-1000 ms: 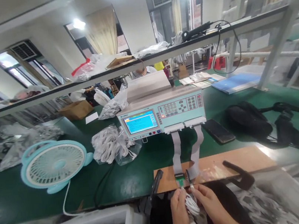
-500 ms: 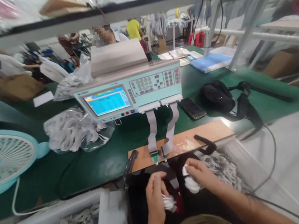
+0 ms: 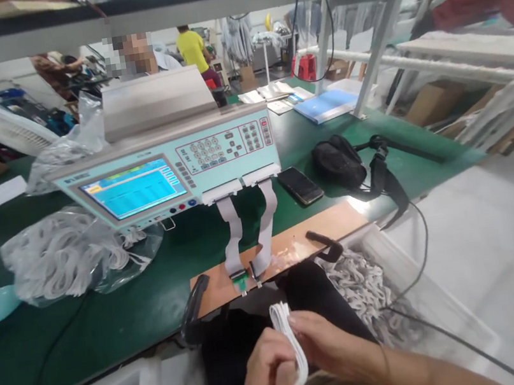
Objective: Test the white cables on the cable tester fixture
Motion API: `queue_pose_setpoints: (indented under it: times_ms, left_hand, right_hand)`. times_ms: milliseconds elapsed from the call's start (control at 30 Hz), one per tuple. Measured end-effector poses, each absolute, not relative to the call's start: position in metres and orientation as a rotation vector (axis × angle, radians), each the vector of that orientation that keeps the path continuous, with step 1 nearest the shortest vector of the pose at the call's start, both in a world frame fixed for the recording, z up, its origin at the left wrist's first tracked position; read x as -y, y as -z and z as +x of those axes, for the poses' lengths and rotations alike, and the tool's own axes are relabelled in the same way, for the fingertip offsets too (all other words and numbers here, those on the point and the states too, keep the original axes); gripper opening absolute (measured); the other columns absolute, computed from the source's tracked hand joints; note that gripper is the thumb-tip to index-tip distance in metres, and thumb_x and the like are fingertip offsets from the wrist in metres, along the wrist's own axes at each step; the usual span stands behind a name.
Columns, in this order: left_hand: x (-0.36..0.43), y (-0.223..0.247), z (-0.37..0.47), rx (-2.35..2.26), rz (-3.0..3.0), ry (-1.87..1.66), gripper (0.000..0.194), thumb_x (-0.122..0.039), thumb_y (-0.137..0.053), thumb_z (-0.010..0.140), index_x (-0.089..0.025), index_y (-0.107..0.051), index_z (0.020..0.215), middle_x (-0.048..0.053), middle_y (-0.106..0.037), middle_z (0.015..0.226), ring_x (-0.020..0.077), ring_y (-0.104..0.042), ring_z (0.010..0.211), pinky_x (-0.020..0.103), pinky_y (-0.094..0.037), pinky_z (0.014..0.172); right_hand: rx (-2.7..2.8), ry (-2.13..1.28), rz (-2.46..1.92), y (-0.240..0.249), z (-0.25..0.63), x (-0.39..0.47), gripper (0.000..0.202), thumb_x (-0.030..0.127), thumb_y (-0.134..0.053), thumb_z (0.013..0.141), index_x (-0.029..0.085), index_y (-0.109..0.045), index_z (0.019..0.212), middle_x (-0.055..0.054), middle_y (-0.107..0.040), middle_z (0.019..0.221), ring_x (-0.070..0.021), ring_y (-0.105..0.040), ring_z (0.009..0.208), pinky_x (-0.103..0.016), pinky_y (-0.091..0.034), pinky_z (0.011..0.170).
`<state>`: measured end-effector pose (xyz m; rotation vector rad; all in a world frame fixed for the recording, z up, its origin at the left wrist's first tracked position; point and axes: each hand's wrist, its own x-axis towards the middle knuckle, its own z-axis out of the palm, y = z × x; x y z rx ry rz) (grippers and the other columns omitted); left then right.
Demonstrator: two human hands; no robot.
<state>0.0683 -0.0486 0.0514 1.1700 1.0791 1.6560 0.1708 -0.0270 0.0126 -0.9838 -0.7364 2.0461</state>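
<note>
The person is holding a coiled white cable (image 3: 289,341) just in front of the pale green tester (image 3: 171,167), low at the near edge of the bench and above a dark lap. The left hand (image 3: 270,380) is clenching around the lower loops of the coil, while the right hand (image 3: 326,346) is pinching its upper part with thumb and fingers, so both hands are closing on the same bundle. Between the coil and the tester, two grey ribbon leads (image 3: 247,226) are hanging down to small sockets (image 3: 245,278) on a wooden board (image 3: 286,256). The likeliest trouble, judging from this, is the loops slipping apart as the grip is shifting, leaving the plug ends tangling and hard to line up with those sockets; which end is which is too small to tell here. A hurried push could also be bending the ribbon leads or nudging the board, since they are sitting loosely near the bench edge. To the right of the tester a phone (image 3: 300,185) and a black bag (image 3: 339,161) are lying close by, and a stray elbow could be knocking them. Below the board, a bin of white cables (image 3: 361,280) is sitting just beside the hands, so a dropped coil could be getting mixed in with them.
</note>
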Motion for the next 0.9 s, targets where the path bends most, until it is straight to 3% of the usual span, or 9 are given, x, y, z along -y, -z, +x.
queue_pose_setpoints:
  times_ms: [67,167,267,367,533,700,900]
  left_hand:
    - [0.054,-0.046,0.069,-1.139,1.226,-1.556,0.023,-0.039,-0.065,0.072,-0.022,-0.064,0.056,0.002,-0.053,0.050,0.0156,-0.046,0.047,0.028,-0.038,0.048]
    - [0.057,-0.036,0.058,-1.302,1.161,-1.539,0.023,-0.038,-0.066,0.071,-0.021,-0.062,0.057,0.001,-0.053,0.053,0.0151,-0.046,0.050,0.027,-0.038,0.050]
    - [0.050,-0.027,0.037,-1.501,1.024,-1.410,0.017,-0.036,-0.068,0.069,-0.020,-0.064,0.075,0.001,-0.058,0.067,0.0136,-0.049,0.053,0.023,-0.040,0.048]
    - [0.038,-0.022,0.020,-1.457,0.987,-1.065,0.031,-0.036,-0.070,0.067,-0.018,-0.066,0.092,0.004,-0.062,0.078,0.0146,-0.055,0.062,0.022,-0.044,0.052]
    - [0.029,-0.023,0.014,-1.240,0.852,-0.900,0.026,-0.039,-0.071,0.065,-0.014,-0.062,0.069,-0.003,-0.053,0.056,0.0087,-0.045,0.047,0.018,-0.038,0.043]
    - [0.027,-0.013,0.023,-1.275,0.678,-1.002,0.033,-0.042,-0.069,0.067,-0.018,-0.048,0.063,-0.009,-0.039,0.045,0.0037,-0.028,0.034,0.014,-0.021,0.029]
    - [0.018,-0.004,0.030,-1.439,0.821,-1.160,0.031,-0.043,-0.064,0.074,-0.018,-0.048,0.064,-0.010,-0.037,0.044,0.0041,-0.033,0.032,0.014,-0.024,0.029]
  right_hand:
    - [0.670,-2.038,-0.871,-0.017,0.171,0.018,0.030,0.045,-0.062,0.075,0.016,-0.057,0.084,-0.001,-0.056,0.070,-0.0120,-0.051,0.058,-0.022,-0.041,0.055]
    - [0.962,-1.960,-0.855,-0.026,0.183,0.006,0.028,0.042,-0.060,0.078,0.018,-0.058,0.091,-0.002,-0.058,0.079,-0.0130,-0.053,0.066,-0.023,-0.042,0.062]
    - [1.550,-1.649,-0.947,-0.033,0.193,0.001,0.022,0.035,-0.051,0.085,0.018,-0.060,0.096,-0.004,-0.061,0.087,-0.0164,-0.055,0.077,-0.027,-0.042,0.072]
    - [1.981,-1.393,-0.978,-0.033,0.198,0.002,0.019,0.028,-0.050,0.085,0.018,-0.058,0.100,-0.004,-0.063,0.087,-0.0170,-0.057,0.076,-0.026,-0.042,0.069]
    - [2.297,-1.070,-0.915,-0.026,0.194,0.000,0.014,0.025,-0.049,0.085,0.019,-0.056,0.096,-0.002,-0.063,0.076,-0.0149,-0.056,0.063,-0.023,-0.039,0.058]
    - [2.217,-0.985,-0.766,-0.023,0.183,-0.012,0.015,0.021,-0.044,0.086,0.019,-0.058,0.084,-0.006,-0.059,0.085,-0.0157,-0.053,0.075,-0.025,-0.041,0.068]
    - [1.561,-1.248,-1.155,-0.007,0.163,-0.023,0.019,0.026,-0.048,0.084,0.019,-0.049,0.067,0.004,-0.045,0.060,-0.0118,-0.042,0.057,-0.023,-0.034,0.055]
